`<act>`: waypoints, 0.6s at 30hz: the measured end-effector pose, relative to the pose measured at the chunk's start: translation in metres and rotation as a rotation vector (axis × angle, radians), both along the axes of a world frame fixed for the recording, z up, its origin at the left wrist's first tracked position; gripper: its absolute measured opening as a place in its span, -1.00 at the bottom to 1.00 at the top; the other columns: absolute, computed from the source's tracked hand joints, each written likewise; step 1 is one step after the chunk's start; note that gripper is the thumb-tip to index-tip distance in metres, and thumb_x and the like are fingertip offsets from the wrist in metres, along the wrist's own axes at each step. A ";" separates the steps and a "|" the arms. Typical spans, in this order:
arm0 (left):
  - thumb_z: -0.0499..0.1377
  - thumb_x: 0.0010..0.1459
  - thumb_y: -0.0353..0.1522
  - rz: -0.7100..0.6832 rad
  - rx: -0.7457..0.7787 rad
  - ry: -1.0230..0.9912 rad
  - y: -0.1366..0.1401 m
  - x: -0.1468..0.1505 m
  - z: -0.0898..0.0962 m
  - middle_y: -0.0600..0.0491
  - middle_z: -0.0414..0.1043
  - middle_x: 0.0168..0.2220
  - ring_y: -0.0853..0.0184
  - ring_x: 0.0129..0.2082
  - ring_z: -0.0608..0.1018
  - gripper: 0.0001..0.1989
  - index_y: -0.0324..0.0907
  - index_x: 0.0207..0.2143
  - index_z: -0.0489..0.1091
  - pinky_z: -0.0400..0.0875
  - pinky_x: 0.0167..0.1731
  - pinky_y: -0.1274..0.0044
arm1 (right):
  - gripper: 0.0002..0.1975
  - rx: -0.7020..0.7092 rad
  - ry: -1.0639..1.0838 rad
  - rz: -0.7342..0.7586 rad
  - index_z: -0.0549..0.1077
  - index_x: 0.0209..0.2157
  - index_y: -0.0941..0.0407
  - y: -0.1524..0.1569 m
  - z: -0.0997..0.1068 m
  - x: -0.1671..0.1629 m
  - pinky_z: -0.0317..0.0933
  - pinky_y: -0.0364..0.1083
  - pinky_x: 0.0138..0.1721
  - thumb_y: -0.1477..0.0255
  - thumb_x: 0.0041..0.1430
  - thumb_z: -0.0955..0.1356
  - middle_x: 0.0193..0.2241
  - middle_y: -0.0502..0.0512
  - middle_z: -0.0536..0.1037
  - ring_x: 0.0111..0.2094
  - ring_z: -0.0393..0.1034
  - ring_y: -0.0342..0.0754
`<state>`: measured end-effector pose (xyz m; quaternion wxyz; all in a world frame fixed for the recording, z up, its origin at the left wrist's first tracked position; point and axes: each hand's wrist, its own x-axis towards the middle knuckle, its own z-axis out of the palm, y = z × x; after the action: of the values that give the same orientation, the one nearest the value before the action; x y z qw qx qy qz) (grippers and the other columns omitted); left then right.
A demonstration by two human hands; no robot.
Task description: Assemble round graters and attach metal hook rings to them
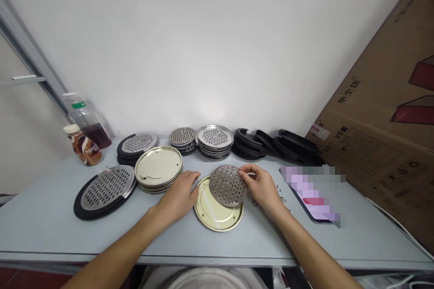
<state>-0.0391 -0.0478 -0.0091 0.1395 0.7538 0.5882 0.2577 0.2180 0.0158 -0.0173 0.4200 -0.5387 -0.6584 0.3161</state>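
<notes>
My right hand (261, 186) pinches the right edge of a round perforated metal grater disc (228, 186). The disc is tilted over a gold metal lid (217, 219) lying on the table, covering its upper right part. At the lid's left rim is my left hand (181, 195), with thumb and fingers apart and nothing held. Whether its thumb touches the rim, I cannot tell. Just behind that hand stands a stack of similar gold lids (158, 165). Small metal rings (283, 199) lie partly hidden beside my right hand.
Along the wall stand grater discs (182, 136), ringed grater plates (215, 137) and black curved frames (249, 142). Black-rimmed graters (106, 189) lie left. Two bottles (86, 146) stand at the far left. A phone (310, 198) and a large cardboard box (383, 144) are on the right.
</notes>
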 end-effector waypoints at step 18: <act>0.12 0.22 -0.46 0.022 0.012 0.009 0.016 0.017 -0.003 -0.04 0.54 -0.26 0.23 -0.25 0.56 -0.76 -0.14 -0.21 0.60 0.39 -0.16 0.44 | -0.76 -0.110 -0.077 0.040 0.59 -0.21 0.12 0.005 -0.009 0.001 0.40 -0.01 -0.19 0.39 0.12 0.34 -0.20 0.16 0.66 -0.27 0.56 0.07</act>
<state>-0.0222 -0.0323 -0.0122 0.1295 0.7493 0.5953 0.2596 0.2188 0.0210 -0.0263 0.3578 -0.5595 -0.6664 0.3389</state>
